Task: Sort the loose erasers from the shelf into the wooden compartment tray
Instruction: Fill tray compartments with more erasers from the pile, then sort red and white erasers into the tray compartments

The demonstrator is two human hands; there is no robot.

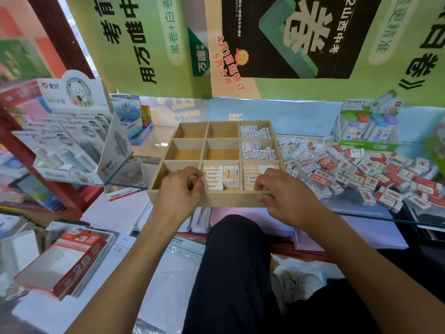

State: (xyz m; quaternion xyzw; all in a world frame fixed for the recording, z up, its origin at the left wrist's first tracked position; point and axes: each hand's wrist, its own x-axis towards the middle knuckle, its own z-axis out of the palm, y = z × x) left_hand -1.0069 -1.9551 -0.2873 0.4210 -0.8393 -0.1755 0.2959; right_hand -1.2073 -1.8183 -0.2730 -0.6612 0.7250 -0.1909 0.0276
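Here, left to right:
Left hand (179, 189): fingers curled over the tray's front row, fingertips at the cream erasers (220, 177); what it grips, I cannot tell.
Tray (212, 200): under both hands, on the glass shelf.
Right hand (286, 194): fingers curled over the front rim.
Loose erasers (356, 169): heaped right of it.

Both bare forearms reach forward, the left hand (179, 189) and the right hand (286, 192) lying side by side, palms down, with their fingers (263, 180) curled.
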